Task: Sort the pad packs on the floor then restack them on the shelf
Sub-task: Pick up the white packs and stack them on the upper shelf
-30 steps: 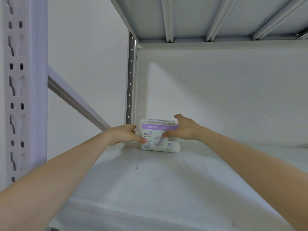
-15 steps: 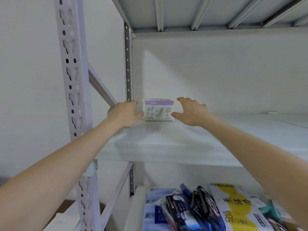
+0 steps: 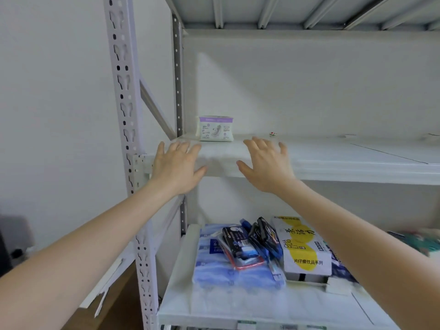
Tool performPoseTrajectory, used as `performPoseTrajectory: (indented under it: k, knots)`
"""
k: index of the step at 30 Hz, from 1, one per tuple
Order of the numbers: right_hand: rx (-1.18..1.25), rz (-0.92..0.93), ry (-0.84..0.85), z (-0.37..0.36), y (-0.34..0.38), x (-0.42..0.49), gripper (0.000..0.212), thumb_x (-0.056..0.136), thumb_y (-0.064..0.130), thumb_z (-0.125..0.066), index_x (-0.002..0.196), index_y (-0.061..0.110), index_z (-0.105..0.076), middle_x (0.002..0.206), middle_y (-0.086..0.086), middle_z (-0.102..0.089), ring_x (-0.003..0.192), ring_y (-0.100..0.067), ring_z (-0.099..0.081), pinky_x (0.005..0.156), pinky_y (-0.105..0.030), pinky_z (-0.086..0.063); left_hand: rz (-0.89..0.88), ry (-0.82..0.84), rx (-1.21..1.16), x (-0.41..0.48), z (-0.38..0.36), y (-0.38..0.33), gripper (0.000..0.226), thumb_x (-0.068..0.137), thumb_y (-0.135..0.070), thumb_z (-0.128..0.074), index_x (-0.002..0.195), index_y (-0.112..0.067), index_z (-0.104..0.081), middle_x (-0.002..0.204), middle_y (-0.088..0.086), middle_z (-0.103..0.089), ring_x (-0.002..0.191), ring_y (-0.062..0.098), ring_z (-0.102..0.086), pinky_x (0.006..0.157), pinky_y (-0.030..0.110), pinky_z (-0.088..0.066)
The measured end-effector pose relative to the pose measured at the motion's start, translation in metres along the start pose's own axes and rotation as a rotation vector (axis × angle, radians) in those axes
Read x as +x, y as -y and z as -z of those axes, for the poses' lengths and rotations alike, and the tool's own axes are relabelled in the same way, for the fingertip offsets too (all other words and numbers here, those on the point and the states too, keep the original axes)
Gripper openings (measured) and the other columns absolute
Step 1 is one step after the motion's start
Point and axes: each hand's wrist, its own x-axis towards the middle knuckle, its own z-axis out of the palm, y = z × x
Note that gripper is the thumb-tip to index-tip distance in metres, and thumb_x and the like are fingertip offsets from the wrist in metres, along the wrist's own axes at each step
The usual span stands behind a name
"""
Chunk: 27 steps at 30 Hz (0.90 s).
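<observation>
Now the pad pack (image 3: 216, 128) stands beyond both empty hands.

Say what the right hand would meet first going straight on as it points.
The right hand likely meets nothing before the white back wall; the white-and-purple pad pack sits left of its line.

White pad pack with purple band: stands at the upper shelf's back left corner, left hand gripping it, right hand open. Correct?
No. The head view shows the left hand open, fingers spread, near the white upper shelf's front edge, clear of the white pad pack with purple band. The pack's place and the open right hand are as stated.
</observation>
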Motion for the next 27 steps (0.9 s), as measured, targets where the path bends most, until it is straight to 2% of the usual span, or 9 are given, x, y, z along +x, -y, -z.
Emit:
performPoseTrajectory:
  k: [5, 10, 15, 19, 22, 25, 27]
  knots:
    - [0.043, 0.016, -0.010, 0.002, -0.008, -0.070, 0.058, 0.096, 0.047, -0.038, 0.146, 0.017, -0.028, 0.157, -0.007, -0.024, 0.144, -0.025, -0.022, 0.115, -0.056, -0.013, 0.022, 0.008, 0.006, -0.063, 0.002, -0.036, 0.064, 0.094, -0.055, -0.034, 0.149, -0.023, -0.023, 0.158, 0.008, -0.024, 0.146, 0.028, -0.017, 0.117, 0.054, -0.009]
    - [0.084, 0.012, 0.087, -0.011, -0.028, -0.159, 0.065, 0.096, 0.047, -0.039, 0.151, 0.018, -0.020, 0.160, -0.010, -0.014, 0.147, -0.027, -0.015, 0.115, -0.056, -0.010, 0.033, 0.035, -0.004, -0.142, -0.015, -0.092, 0.066, 0.093, -0.055, -0.035, 0.149, -0.022, -0.024, 0.158, 0.010, -0.023, 0.146, 0.031, -0.017, 0.115, 0.057, -0.009]
    - [0.107, -0.023, 0.228, -0.037, -0.045, -0.266, 0.071, 0.094, 0.050, -0.042, 0.153, 0.020, -0.014, 0.161, -0.008, -0.012, 0.148, -0.026, -0.013, 0.116, -0.056, -0.011, 0.000, 0.121, -0.025, -0.228, -0.047, -0.150, 0.070, 0.090, -0.052, -0.048, 0.149, -0.021, -0.030, 0.156, 0.013, -0.028, 0.144, 0.034, -0.024, 0.113, 0.061, -0.016]
    - [0.106, -0.067, 0.362, -0.057, -0.057, -0.355, 0.072, 0.095, 0.049, -0.040, 0.154, 0.020, -0.009, 0.161, -0.008, -0.010, 0.148, -0.026, -0.010, 0.116, -0.056, -0.005, -0.043, 0.195, -0.057, -0.291, -0.074, -0.192, 0.070, 0.086, -0.050, -0.057, 0.146, -0.019, -0.038, 0.152, 0.016, -0.036, 0.142, 0.036, -0.029, 0.111, 0.063, -0.022]
    - [0.083, -0.113, 0.455, -0.071, -0.065, -0.419, 0.072, 0.094, 0.048, -0.044, 0.153, 0.018, -0.016, 0.160, -0.009, -0.016, 0.147, -0.027, -0.016, 0.115, -0.057, -0.009, -0.079, 0.287, -0.086, -0.340, -0.095, -0.224, 0.071, 0.085, -0.050, -0.058, 0.146, -0.020, -0.038, 0.153, 0.015, -0.035, 0.143, 0.035, -0.027, 0.111, 0.063, -0.022]
    - [0.050, -0.162, 0.528, -0.086, -0.069, -0.481, 0.074, 0.089, 0.048, -0.053, 0.150, 0.016, -0.027, 0.156, -0.011, -0.029, 0.144, -0.028, -0.026, 0.113, -0.059, -0.018, -0.116, 0.372, -0.141, -0.393, -0.114, -0.255, 0.071, 0.079, -0.044, -0.067, 0.141, -0.017, -0.046, 0.148, 0.016, -0.042, 0.140, 0.036, -0.034, 0.109, 0.063, -0.025]
    - [0.045, -0.179, 0.568, -0.093, -0.070, -0.520, 0.074, 0.090, 0.048, -0.051, 0.152, 0.017, -0.023, 0.158, -0.010, -0.025, 0.146, -0.026, -0.022, 0.114, -0.058, -0.013, -0.138, 0.437, -0.151, -0.429, -0.124, -0.273, 0.072, 0.078, -0.044, -0.069, 0.141, -0.017, -0.047, 0.148, 0.016, -0.042, 0.140, 0.035, -0.034, 0.110, 0.062, -0.024]
